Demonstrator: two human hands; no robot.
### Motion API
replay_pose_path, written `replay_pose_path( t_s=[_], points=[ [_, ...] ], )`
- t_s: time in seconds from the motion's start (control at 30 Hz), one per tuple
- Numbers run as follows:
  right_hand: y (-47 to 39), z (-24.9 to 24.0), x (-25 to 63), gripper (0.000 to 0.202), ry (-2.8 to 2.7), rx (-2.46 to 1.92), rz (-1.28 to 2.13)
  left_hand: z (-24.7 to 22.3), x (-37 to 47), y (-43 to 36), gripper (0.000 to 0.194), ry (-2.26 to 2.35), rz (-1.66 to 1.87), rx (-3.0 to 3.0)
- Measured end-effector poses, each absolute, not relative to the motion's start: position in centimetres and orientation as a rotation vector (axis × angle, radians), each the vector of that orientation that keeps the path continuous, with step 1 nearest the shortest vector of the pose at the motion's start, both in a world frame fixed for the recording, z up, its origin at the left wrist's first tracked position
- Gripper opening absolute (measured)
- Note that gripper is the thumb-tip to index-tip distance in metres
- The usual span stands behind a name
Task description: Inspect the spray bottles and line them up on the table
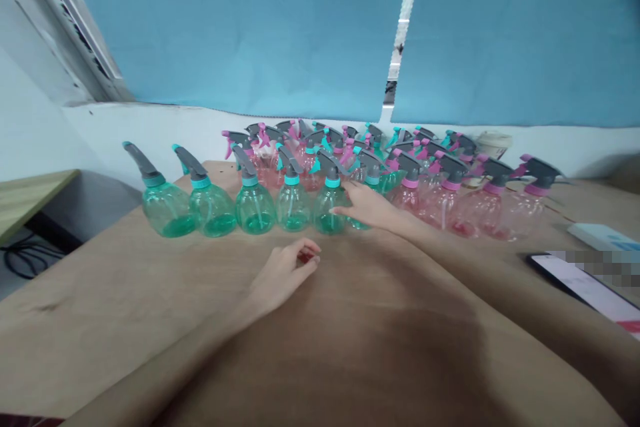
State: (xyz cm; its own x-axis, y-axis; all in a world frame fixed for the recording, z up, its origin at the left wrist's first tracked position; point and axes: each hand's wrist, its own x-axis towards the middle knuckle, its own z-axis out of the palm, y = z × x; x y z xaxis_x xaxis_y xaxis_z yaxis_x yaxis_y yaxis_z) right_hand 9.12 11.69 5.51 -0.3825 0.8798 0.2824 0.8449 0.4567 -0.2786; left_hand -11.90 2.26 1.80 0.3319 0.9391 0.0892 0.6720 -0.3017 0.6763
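Green transparent spray bottles with grey and teal trigger heads stand in a front row on the wooden table. My right hand (367, 205) is around the right side of one green spray bottle (329, 213), its thumb across the front and its fingers partly hidden behind. Another green spray bottle (371, 180) is partly covered by that hand. Nearer to me, my left hand (287, 270) hovers low over the table, fingers loosely curled, thumb apart from them, with nothing seen in it. Left of the held bottle stands a further green spray bottle (293, 207).
Pink spray bottles (445, 203) continue the row on the right, with several more pink and green ones behind. A phone (585, 283) and a white-and-blue box (603, 238) lie at the right. A white cup (494, 145) stands at the back by the wall.
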Motion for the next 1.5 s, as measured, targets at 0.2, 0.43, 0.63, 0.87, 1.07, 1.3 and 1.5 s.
replay_pose_path(
  t_s=[0.2,0.43,0.63,0.87,1.07,1.3,1.5],
  points=[
    [11.8,5.6,8.9,0.044,-2.291,-1.503,0.110,1.5,-11.1,3.3,0.018,1.407,0.656,2.105],
    [11.6,5.2,8.4,0.050,-2.224,-1.522,0.106,1.6,-10.5,4.9,0.015,1.386,0.675,2.072],
    [9.9,5.4,11.3,0.034,-2.069,-1.455,0.107,1.4,-9.9,5.1,0.015,1.364,0.667,2.062],
    [9.2,4.5,15.0,0.039,-1.824,-1.643,0.016,1.9,-8.1,5.5,0.017,1.333,0.672,2.057],
    [10.9,4.7,13.3,0.066,-1.840,-1.769,0.129,1.8,-6.9,5.6,0.016,1.312,0.677,2.050],
    [11.7,5.0,13.5,0.058,-1.875,-1.776,0.205,1.6,-6.6,5.3,0.014,1.272,0.638,2.003],
    [11.3,5.2,14.7,0.062,-1.952,-1.713,0.275,2.2,-6.1,5.1,0.018,1.285,0.616,1.990]
  ],
)
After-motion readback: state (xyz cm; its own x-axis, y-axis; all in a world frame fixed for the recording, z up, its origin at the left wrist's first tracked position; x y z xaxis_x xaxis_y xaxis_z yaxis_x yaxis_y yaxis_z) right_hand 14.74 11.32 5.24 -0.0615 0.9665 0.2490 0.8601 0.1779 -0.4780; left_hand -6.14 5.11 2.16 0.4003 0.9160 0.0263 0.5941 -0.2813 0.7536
